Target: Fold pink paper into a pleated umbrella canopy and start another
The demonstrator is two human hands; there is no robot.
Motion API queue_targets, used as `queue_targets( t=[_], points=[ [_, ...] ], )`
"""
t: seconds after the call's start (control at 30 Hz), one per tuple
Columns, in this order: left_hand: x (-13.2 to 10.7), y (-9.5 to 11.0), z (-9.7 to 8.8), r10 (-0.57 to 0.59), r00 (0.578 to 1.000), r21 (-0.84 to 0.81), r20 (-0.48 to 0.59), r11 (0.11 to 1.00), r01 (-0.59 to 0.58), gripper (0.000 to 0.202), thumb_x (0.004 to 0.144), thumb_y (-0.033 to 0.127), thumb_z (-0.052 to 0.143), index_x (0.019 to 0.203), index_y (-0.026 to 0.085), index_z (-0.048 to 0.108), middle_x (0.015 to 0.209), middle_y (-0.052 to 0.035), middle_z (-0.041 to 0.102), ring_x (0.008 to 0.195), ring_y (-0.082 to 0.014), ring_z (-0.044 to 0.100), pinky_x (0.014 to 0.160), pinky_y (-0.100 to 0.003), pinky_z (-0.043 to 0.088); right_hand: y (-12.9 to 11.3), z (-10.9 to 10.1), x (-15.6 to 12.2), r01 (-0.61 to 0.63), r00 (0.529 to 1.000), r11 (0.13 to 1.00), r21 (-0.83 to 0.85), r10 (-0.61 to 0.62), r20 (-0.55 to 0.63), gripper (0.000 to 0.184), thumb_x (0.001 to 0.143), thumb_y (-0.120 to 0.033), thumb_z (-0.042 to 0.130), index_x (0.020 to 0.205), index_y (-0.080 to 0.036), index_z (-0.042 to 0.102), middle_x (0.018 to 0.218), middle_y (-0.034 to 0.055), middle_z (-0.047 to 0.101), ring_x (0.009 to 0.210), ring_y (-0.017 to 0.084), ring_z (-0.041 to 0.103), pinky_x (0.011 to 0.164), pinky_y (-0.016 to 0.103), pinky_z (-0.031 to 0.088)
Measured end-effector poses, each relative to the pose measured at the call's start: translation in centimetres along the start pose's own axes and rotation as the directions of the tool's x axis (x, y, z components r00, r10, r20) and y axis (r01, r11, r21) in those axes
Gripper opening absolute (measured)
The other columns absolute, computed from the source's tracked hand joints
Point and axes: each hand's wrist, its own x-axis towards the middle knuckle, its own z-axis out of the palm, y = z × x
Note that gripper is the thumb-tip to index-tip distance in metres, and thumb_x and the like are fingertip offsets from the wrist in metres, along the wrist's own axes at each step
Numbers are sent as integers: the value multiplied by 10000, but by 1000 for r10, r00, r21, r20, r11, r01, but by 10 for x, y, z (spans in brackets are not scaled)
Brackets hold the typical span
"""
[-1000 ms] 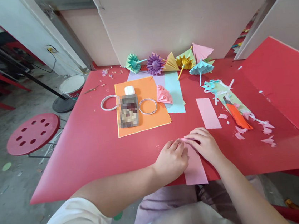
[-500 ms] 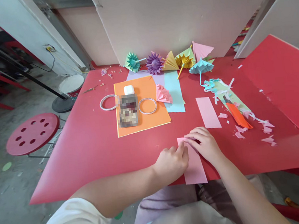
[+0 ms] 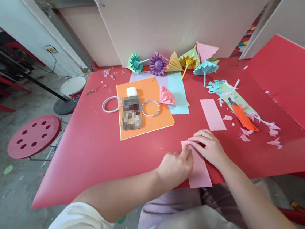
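Observation:
A pink paper strip lies lengthwise at the table's front edge, its lower end reaching that edge. My left hand rests over its left side, fingers curled, with the fingertips pressed on the paper near its far end. From the right, my right hand pinches the strip's far edge between thumb and fingers. Whether that edge is folded is too small to tell. A second pink paper strip lies flat beyond my right hand. To its right, an orange cutter rests among paper scraps.
Orange paper bears a blurred rectangular object, a white case and a tape ring. A pleated pink paper fan sits beside it. Paper umbrellas line the wall. A red board is at right.
Both hands stay at the far end of the pink strip, with hardly any movement. The whole view has shifted very slightly.

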Motion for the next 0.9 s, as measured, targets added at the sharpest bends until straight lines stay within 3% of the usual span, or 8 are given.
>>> queue_targets(
  t=[0.63,0.9],
  points=[
    [-4,3,2,-17,1000,28,9,999,16,345,858,175,411,1144,80,578,1246,-253,558,427,-126,563,354,-266,417,0,2,1,-10,1000,998,-54,11,21,127,849,-252,583,824,-254,708,784,31,635,827,169,571,775,328,509],
    [-6,4,3,34,999,79,21,996,-36,341,835,148,440,1132,88,595,1276,-220,553,461,-128,560,354,-263,385,-1,4,0,3,999,995,-100,1,38,138,854,-237,576,816,-235,708,771,36,629,812,171,552,772,330,491]
  ],
)
